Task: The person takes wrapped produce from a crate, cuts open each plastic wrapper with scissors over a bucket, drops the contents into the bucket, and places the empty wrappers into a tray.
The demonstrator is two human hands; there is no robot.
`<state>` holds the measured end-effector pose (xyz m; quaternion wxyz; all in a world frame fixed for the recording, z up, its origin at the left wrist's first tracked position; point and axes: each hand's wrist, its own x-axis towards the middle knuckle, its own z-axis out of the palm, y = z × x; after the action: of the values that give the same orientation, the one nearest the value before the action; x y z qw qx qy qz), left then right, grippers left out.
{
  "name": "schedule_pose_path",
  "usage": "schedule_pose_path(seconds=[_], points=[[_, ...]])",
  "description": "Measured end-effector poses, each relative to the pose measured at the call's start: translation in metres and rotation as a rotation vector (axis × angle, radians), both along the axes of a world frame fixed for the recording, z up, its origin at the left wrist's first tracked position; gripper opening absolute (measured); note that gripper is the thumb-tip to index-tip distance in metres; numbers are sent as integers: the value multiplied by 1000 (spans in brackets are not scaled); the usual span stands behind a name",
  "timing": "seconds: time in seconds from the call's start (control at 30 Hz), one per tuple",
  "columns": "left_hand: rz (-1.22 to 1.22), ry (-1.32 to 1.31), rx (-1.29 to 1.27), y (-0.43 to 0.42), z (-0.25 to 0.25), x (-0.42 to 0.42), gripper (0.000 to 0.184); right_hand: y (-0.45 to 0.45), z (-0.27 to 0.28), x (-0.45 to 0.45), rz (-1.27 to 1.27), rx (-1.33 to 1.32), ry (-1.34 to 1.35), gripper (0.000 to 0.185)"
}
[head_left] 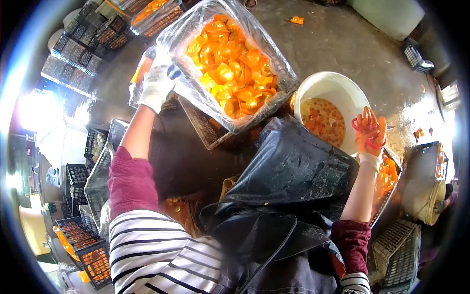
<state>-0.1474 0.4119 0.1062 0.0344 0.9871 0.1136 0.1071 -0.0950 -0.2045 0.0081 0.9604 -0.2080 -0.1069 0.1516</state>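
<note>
My left hand [159,87], in a white glove, is at the left rim of a crate [286,73] lined with clear plastic. Its fingers appear closed on the rim and liner, partly hidden. Glossy orange pieces [230,63], like cut peel or pepper, fill the crate. My right hand [368,134], in an orange-stained glove, holds what look like red-handled scissors [376,145]; red loops surround the fingers and the blades are mostly hidden. It is beside the right rim of a white bucket [306,88] containing liquid with orange-red bits [323,120].
A black apron [293,171] covers my lap. More orange pieces [387,174] lie in a crate at my right. Stacked crates [73,59] stand at upper left, and a crate of orange items [93,255] sits at lower left. An orange scrap [296,20] lies on the wet floor.
</note>
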Motion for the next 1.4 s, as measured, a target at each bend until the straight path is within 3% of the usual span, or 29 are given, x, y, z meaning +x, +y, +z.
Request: schedule_pose_path(seconds=[0.07, 0.13, 0.2, 0.27, 0.3, 0.4, 0.43, 0.47, 0.57, 0.67, 0.7, 0.77, 0.8, 0.87, 1.0, 1.03, 1.13, 1.17, 1.23, 1.3, 1.4], points=[[-220, -302, -107, -4, -10, 13, 41, 5, 4, -3, -83, -59, 103, 42], [-280, -294, 174, -70, 16, 21, 41, 9, 7, -6, -197, -109, 251, 42], [-401, -154, 41, -115, 1, 28, 43, 11, 7, -10, -126, -126, 151, 44], [-384, 197, -5, -143, -28, 50, 45, 15, 7, -14, -188, -179, 126, 46], [-401, 203, 29, -145, -53, 60, 54, 12, 0, -10, -397, -307, 250, 45], [-227, 209, 293, -143, -102, 83, 64, -12, -10, -5, -65, -192, 148, 42], [-152, 326, 264, -133, -120, 91, 73, 19, 19, -14, -361, -337, 361, 38], [-116, 330, 273, -130, -131, 97, 73, 26, 24, -15, -390, -388, 319, 38], [-43, 381, 342, -139, -137, 114, 67, 29, 20, -11, -409, -524, 166, 38], [-89, 476, 103, -134, -129, 118, 56, 15, 11, -3, -265, -593, 170, 50], [-133, 435, 65, -128, -130, 111, 48, 12, 2, 0, -324, -672, 173, 50], [-124, 383, 32, -113, -148, 103, 51, 15, 8, -4, -309, -993, 23, 50], [-110, 327, -9, -112, -146, 99, 53, 18, 14, -8, -305, -1024, 2, 49], [-61, 477, -94, -113, -139, 101, 57, 26, 26, -16, -298, -1084, -40, 49], [-63, 543, -251, -115, -136, 88, 62, 26, 26, -17, -254, -810, 102, 49], [-134, 384, -60, -115, -146, 85, 58, 26, 27, -17, -255, -800, 112, 49], [151, 320, -859, -103, -166, 95, 52, 32, 24, -23, -318, -908, 45, 45], [131, 22, -1359, -89, -183, 104, 45, 29, 21, -20, -297, -990, 13, 44], [96, -277, -1811, -97, -155, 100, 37, 30, 27, -22, -270, -1120, -86, 40], [155, -534, -2143, -113, -120, 95, 36, 30, 19, -21, -324, -1167, -224, 39], [45, -460, -2440, -120, -102, 84, 35, 31, 13, -21, -338, -1013, -94, 39]])
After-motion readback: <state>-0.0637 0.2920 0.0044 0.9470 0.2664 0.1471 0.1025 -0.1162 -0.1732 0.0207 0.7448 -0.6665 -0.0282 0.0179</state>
